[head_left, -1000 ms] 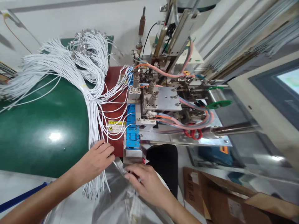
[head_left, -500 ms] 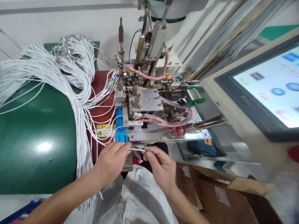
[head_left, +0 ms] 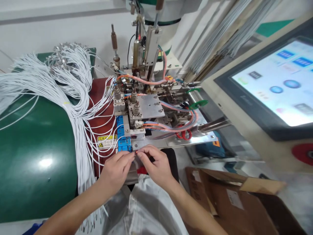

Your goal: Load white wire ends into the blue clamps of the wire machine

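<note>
My left hand (head_left: 116, 171) is closed in a pinch just in front of the blue clamp blocks (head_left: 124, 143) at the machine's near end. A white cable is in its fingers, mostly hidden by them. Close by on the right, the fingertips of my right hand (head_left: 157, 164) pinch at the cable's end. A small reddish-orange spot (head_left: 136, 152) shows in the narrow gap between the two hands. Several white cables run from the blue blocks to a thick bundle of white cables (head_left: 79, 140) on the left.
The bundle drapes over a green rounded surface (head_left: 39, 182). Metal machine parts (head_left: 150, 109) with orange and clear hoses stand ahead. A touch screen (head_left: 281, 88) leans in at right, above an open cardboard box (head_left: 232, 195). A yellow warning label (head_left: 107, 142) lies beside the blocks.
My hands have come together, and the white length of cable that showed between them is now covered. My right hand moved left, toward the blue blocks. The view shifted slightly.
</note>
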### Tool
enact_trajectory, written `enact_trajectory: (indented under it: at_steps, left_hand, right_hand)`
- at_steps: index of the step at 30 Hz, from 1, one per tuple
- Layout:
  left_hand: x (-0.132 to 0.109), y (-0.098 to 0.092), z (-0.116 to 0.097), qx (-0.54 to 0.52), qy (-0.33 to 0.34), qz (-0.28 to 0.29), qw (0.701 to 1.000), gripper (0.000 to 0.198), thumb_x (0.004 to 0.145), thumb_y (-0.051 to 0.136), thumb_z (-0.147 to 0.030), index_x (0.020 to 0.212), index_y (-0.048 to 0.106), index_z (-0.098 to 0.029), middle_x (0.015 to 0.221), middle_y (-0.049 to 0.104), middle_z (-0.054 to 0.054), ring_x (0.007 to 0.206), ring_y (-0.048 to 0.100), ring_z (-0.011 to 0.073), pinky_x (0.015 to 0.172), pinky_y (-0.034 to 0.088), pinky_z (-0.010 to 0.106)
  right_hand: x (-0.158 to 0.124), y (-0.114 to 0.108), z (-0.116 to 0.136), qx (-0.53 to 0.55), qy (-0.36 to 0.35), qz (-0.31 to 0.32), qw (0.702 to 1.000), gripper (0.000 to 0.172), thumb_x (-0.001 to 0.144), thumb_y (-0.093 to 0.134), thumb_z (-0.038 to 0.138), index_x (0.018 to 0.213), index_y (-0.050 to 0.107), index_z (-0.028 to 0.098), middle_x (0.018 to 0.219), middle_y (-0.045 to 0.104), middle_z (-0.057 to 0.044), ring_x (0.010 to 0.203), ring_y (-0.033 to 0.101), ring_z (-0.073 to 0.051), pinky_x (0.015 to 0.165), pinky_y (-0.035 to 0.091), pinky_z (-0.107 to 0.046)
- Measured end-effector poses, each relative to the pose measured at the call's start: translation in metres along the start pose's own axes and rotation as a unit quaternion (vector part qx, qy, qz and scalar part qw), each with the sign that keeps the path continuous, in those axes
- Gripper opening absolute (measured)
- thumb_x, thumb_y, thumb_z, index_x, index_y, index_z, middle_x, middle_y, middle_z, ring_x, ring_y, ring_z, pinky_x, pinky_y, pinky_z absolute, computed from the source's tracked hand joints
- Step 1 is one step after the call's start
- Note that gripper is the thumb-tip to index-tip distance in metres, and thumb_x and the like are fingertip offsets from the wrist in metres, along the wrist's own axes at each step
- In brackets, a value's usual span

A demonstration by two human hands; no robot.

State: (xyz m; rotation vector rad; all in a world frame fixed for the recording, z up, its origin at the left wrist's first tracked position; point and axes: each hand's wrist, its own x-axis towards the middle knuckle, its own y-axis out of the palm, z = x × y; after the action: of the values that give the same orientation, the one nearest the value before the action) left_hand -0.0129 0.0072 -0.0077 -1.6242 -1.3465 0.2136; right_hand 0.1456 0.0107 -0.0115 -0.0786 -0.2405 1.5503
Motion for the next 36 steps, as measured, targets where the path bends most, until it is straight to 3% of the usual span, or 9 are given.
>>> enact_trajectory:
  at_steps: [3, 6, 10, 17, 27, 36]
  left_hand:
    - [0.003, -0.001, 0.000, -0.031, -0.054, -0.004, 0.998, 0.018, 0.086, 0.049, -0.018, 0.093, 0.066, -0.017, 0.083, 0.069, 0.006, 0.076, 0.066, 0.0143, 0.073, 0.054, 0.026]
    - [0.007, -0.003, -0.002, -0.118, -0.177, 0.026, 0.977, 0.017, 0.086, 0.050, -0.020, 0.090, 0.066, -0.016, 0.072, 0.067, 0.002, 0.062, 0.063, 0.0114, 0.063, 0.052, 0.022]
    - [0.009, -0.003, -0.002, -0.199, -0.280, 0.061, 0.937, 0.018, 0.085, 0.049, -0.024, 0.085, 0.066, -0.017, 0.065, 0.064, -0.001, 0.056, 0.060, 0.0101, 0.058, 0.049, 0.021]
    - [0.010, 0.001, -0.005, -0.248, -0.319, 0.078, 0.911, 0.020, 0.084, 0.048, -0.028, 0.078, 0.063, -0.016, 0.060, 0.059, -0.002, 0.055, 0.056, 0.0104, 0.057, 0.045, 0.021]
    - [0.006, 0.007, -0.013, -0.308, -0.353, 0.035, 0.883, 0.020, 0.085, 0.047, -0.030, 0.082, 0.060, -0.015, 0.074, 0.065, 0.002, 0.068, 0.059, 0.0132, 0.065, 0.049, 0.024]
    - [0.000, 0.011, -0.012, -0.335, -0.362, 0.017, 0.870, 0.020, 0.086, 0.046, -0.031, 0.085, 0.058, -0.015, 0.076, 0.064, 0.002, 0.070, 0.059, 0.0131, 0.067, 0.049, 0.024]
  right_hand:
    - [0.003, 0.005, 0.001, 0.039, 0.030, -0.024, 0.998, 0.014, 0.080, 0.054, 0.024, 0.070, 0.062, 0.018, 0.067, 0.060, -0.001, 0.061, 0.055, -0.012, 0.058, 0.045, -0.024]
    - [0.001, 0.012, -0.004, 0.092, 0.068, -0.068, 0.991, 0.013, 0.081, 0.053, 0.025, 0.078, 0.063, 0.018, 0.073, 0.062, -0.002, 0.066, 0.057, -0.014, 0.061, 0.047, -0.025]
    - [0.000, 0.016, -0.007, 0.068, 0.040, -0.041, 0.996, 0.008, 0.077, 0.058, 0.022, 0.073, 0.064, 0.018, 0.073, 0.061, -0.003, 0.067, 0.057, -0.014, 0.061, 0.047, -0.026]
    - [0.005, 0.017, -0.002, 0.022, 0.020, -0.036, 0.999, 0.013, 0.076, 0.057, 0.019, 0.064, 0.059, 0.017, 0.064, 0.056, -0.001, 0.058, 0.052, -0.012, 0.055, 0.043, -0.024]
    - [-0.005, 0.040, -0.010, 0.111, 0.078, -0.119, 0.984, 0.011, 0.076, 0.057, 0.023, 0.067, 0.058, 0.017, 0.066, 0.056, -0.001, 0.063, 0.054, -0.013, 0.059, 0.046, -0.025]
    - [-0.004, 0.041, -0.004, 0.086, 0.045, -0.128, 0.987, 0.013, 0.076, 0.055, 0.020, 0.063, 0.057, 0.018, 0.063, 0.056, -0.001, 0.060, 0.054, -0.013, 0.058, 0.046, -0.026]
